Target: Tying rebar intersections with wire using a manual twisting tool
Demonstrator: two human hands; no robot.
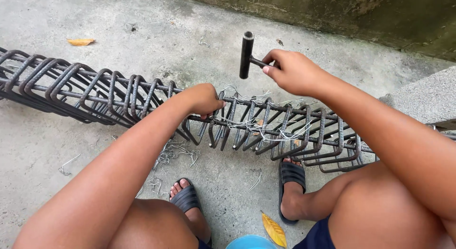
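A long cage of dark steel rebar (99,94) with square stirrups lies across the concrete floor from left to right. My left hand (205,99) is closed around a stirrup and the top bar near the cage's middle, where thin tie wire (247,98) is bunched. My right hand (292,71) is raised above the cage. It grips a black T-shaped metal tool (246,54), whose thick tube points upright to the left of my fingers.
My feet in black slides (291,178) rest on the concrete beside the cage. Wire scraps (178,151) litter the floor under it. A concrete wall (361,14) runs along the back, a concrete block (427,97) at right. Yellow leaves lie about.
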